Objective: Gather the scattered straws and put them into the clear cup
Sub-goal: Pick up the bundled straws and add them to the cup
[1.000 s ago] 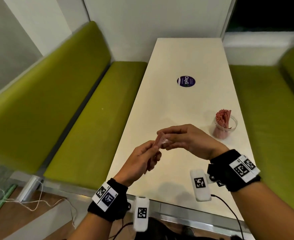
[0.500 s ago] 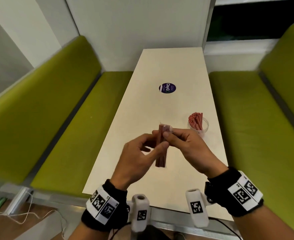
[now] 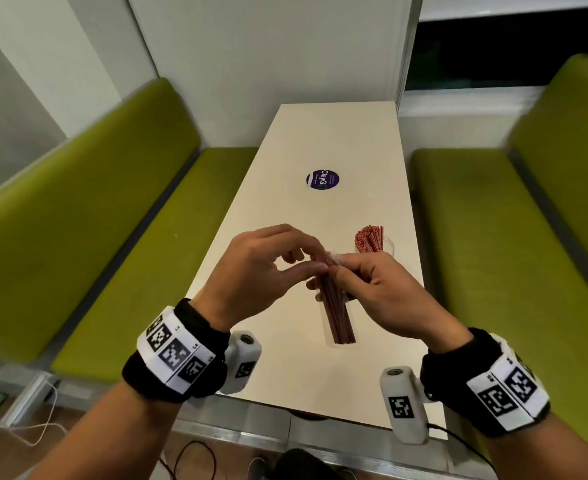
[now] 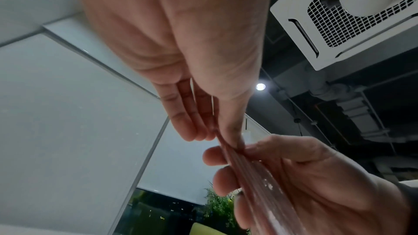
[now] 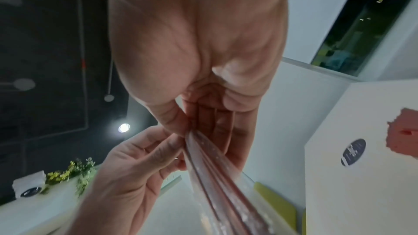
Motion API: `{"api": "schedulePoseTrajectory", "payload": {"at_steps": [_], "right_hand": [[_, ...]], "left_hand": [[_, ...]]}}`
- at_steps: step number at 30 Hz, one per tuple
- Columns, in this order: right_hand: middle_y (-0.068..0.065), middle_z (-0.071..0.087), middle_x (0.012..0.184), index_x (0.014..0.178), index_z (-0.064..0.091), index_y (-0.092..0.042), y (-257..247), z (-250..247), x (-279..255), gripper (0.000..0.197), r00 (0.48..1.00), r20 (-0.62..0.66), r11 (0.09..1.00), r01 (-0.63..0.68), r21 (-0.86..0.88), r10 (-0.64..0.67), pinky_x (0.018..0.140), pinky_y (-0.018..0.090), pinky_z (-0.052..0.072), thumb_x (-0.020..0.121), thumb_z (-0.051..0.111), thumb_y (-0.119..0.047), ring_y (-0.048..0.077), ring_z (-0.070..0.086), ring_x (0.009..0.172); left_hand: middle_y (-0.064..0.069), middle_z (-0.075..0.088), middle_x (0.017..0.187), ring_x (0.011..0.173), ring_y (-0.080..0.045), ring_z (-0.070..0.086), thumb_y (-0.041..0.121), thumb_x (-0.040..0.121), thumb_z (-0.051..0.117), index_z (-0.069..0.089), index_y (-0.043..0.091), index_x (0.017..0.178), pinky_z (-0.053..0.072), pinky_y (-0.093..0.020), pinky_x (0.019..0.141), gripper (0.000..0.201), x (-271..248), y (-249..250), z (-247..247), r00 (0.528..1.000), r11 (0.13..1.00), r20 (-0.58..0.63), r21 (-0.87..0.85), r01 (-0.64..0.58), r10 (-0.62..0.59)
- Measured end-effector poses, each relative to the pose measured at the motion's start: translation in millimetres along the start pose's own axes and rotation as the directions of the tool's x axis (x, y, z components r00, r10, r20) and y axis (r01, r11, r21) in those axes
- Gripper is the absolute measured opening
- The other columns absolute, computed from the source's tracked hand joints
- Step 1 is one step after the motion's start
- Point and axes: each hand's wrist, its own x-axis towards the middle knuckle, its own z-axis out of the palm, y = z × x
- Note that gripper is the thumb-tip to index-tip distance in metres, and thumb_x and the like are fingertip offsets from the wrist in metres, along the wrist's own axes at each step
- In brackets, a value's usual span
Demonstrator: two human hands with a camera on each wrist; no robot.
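A bundle of red straws in a clear plastic sleeve (image 3: 335, 310) hangs upright above the near half of the white table (image 3: 320, 140). My left hand (image 3: 306, 268) pinches the sleeve's top end between thumb and fingers. Right beside it, my right hand (image 3: 348, 271) grips the upper part of the bundle with curled fingers. The wrist views show the same bundle (image 4: 255, 176) (image 5: 214, 176) running down between both hands. The clear cup (image 3: 387, 245) stands near the table's right edge, just behind my right hand, with several red straws (image 3: 368, 239) standing in it.
A round purple sticker (image 3: 323, 180) lies on the middle of the table. Green benches flank it on the left (image 3: 129, 271) and right (image 3: 493, 254). White walls close the far end. Cables lie on the floor at the near left.
The bundle has turned from lying across my hands to hanging upright. My left fingers have moved up to its top end, and the head view has shifted back.
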Motion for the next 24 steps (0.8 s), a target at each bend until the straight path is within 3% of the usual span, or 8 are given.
{"api": "schedulePoseTrajectory", "payload": {"at_steps": [2,5,12,14,17,20,24], "right_hand": [[-0.001,0.079,0.099,0.111,0.075,-0.014,1,-3,-2,0.030,1.000,-0.010,0.996,0.008,-0.088,-0.009,0.088,0.035,0.059,0.107,0.046,-0.022,0.013,0.075,0.095],[0.001,0.079,0.096,0.109,0.075,-0.013,-2,-6,-3,0.031,1.000,-0.010,0.998,-0.008,-0.066,0.007,0.084,0.040,0.061,0.107,0.046,-0.023,0.016,0.076,0.090],[0.013,0.078,0.092,0.105,0.073,0.001,-5,-12,-4,0.035,0.996,0.015,0.992,-0.094,0.090,0.093,0.074,0.035,0.062,0.107,0.044,-0.018,0.030,0.077,0.081],[0.013,0.078,0.091,0.105,0.073,-0.001,-5,-12,-4,0.033,0.996,0.010,0.992,-0.087,0.090,0.086,0.074,0.034,0.061,0.107,0.045,-0.018,0.029,0.077,0.081],[0.015,0.075,0.088,0.104,0.074,-0.005,-3,-11,-4,0.024,0.998,-0.010,0.995,-0.058,0.077,0.059,0.079,0.039,0.061,0.104,0.052,-0.017,0.025,0.076,0.081],[0.007,0.073,0.085,0.105,0.077,-0.015,-6,-10,-5,0.023,0.998,-0.028,0.998,-0.058,0.036,0.059,0.073,0.026,0.057,0.100,0.060,-0.030,0.018,0.075,0.081],[-0.006,0.072,0.080,0.097,0.078,-0.029,-8,-7,-5,0.028,0.998,-0.019,0.998,-0.053,-0.035,0.052,0.082,0.038,0.056,0.090,0.061,-0.051,0.012,0.072,0.077]], "left_hand": [[0.006,0.076,0.093,0.077,-0.015,0.068,0.025,0.089,0.079,0.079,0.017,0.098,0.057,-0.035,0.070,0.012,2,2,2,1.000,1.000,0.013,0.030,-0.005,0.004],[0.004,0.078,0.093,0.077,-0.013,0.071,0.026,0.092,0.075,0.080,0.017,0.100,0.059,-0.034,0.069,0.013,3,7,4,0.999,0.990,0.018,0.128,-0.053,0.051],[-0.001,0.079,0.091,0.075,-0.016,0.074,0.023,0.097,0.067,0.078,0.008,0.100,0.060,-0.034,0.062,0.019,2,6,11,0.969,0.899,0.082,0.361,-0.246,0.232],[0.000,0.079,0.089,0.073,-0.015,0.073,0.022,0.095,0.070,0.077,0.009,0.099,0.060,-0.034,0.062,0.015,2,7,11,0.979,0.927,0.050,0.316,-0.201,0.196],[0.003,0.075,0.085,0.074,-0.013,0.070,0.020,0.090,0.076,0.075,0.011,0.098,0.059,-0.033,0.068,0.012,4,9,8,0.999,0.998,-0.035,0.063,0.004,-0.002],[0.003,0.072,0.089,0.080,-0.017,0.068,0.019,0.091,0.075,0.074,0.016,0.112,0.057,-0.033,0.075,0.022,6,10,4,0.986,0.986,0.085,-0.074,0.151,-0.145],[0.003,0.071,0.092,0.080,-0.019,0.067,0.021,0.092,0.072,0.078,0.023,0.107,0.056,-0.034,0.075,0.016,8,7,-3,0.969,0.981,0.185,-0.080,0.178,-0.161]]}}
